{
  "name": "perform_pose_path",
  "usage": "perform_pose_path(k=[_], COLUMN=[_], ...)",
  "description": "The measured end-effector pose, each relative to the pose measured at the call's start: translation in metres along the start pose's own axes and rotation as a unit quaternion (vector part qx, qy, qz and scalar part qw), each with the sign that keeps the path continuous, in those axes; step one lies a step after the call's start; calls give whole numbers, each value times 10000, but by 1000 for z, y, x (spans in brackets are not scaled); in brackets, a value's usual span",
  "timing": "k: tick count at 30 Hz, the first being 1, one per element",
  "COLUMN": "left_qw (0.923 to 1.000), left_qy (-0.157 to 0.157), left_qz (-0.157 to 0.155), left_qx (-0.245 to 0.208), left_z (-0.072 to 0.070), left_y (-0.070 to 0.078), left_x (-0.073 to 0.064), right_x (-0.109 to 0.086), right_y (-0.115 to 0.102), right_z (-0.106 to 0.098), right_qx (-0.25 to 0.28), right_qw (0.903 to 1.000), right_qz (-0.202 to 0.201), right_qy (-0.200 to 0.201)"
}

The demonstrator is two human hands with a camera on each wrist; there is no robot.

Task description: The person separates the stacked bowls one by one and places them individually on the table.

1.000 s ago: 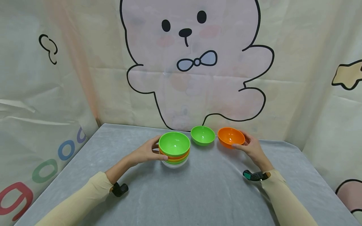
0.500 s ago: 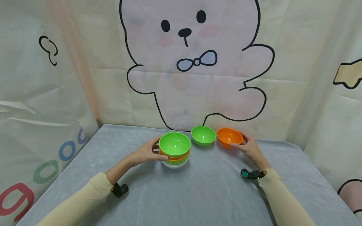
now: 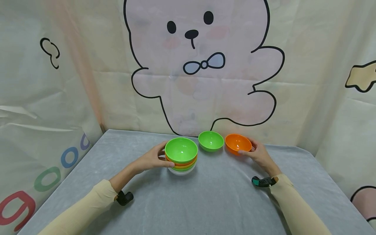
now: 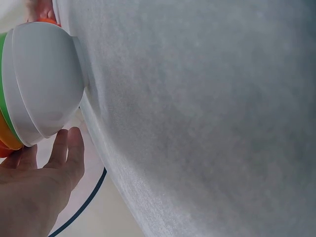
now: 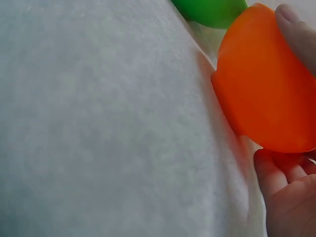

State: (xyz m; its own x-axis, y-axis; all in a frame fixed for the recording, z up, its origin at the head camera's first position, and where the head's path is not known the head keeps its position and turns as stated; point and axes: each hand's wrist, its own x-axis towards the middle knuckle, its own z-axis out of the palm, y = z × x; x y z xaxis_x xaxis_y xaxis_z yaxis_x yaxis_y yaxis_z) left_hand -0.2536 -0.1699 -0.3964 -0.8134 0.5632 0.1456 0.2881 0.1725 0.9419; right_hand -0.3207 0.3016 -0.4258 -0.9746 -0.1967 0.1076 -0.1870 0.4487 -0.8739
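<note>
Orange bowl (image 3: 238, 144) near far edge of grey-covered table (image 3: 188, 202), grasped at right side by right hand (image 3: 261, 156), thumb in front, fingers behind. Just left, lone green bowl (image 3: 211, 141). Farther left and closer in, bowl stack (image 3: 181, 154), green on top, white at bottom, clasped by left hand (image 3: 152, 159), thumb in front. Behind, backdrop (image 3: 308, 42) with bow-tied cartoon animal (image 3: 194, 94).

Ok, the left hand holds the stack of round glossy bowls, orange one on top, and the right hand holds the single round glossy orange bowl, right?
Not quite: the top bowl of that stack is green, not orange, as the head view shows. The left hand does hold the stack, and the right hand the single orange bowl.
</note>
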Motion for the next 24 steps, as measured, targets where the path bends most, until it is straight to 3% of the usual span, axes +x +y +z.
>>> perform_pose_path(k=[12,18,24], left_qw=[10000,10000,10000], left_qy=[6,-12,-39], left_qz=[-16,16,28], left_qx=[48,-15,-21], left_z=[1,0,0], left_y=[0,-1,0], left_x=[0,1,1], right_x=[-9,-15,-26], right_y=[4,4,-1], right_z=[-22,-33,-37], right_qx=[632,929,615], right_qw=[9973,9951,9963], right_qz=[-75,-316,-492], right_qy=[-355,-105,330])
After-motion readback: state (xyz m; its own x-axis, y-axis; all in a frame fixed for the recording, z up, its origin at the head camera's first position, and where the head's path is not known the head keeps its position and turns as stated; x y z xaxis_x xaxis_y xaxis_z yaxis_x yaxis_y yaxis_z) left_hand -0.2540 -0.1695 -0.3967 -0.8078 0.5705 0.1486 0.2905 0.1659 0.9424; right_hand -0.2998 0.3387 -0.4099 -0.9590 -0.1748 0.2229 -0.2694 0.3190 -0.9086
